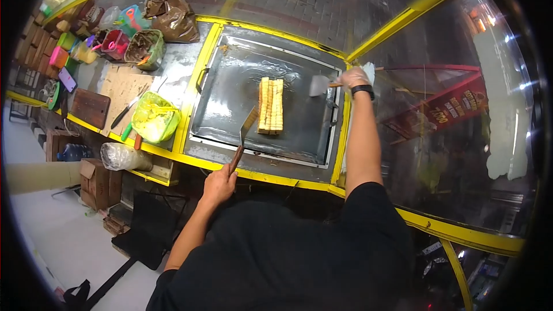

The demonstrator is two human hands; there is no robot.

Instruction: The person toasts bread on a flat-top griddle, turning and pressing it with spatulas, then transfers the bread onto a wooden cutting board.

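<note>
A block of browned bread (271,105), cut into rows of small pieces, sits near the middle of the griddle (222,115). At the griddle's near edge, the left hand (220,185) has its fingers closed round the wooden handle of a spatula (249,122), the blade just beside the bread. Over the griddle's right edge, the right hand's (353,78) fingers are wrapped round a blurred scraper (318,86). On the surface (183,72) left of the griddle stand a yellow-green tub (155,116) and a brown plastic bag (170,11).
</note>
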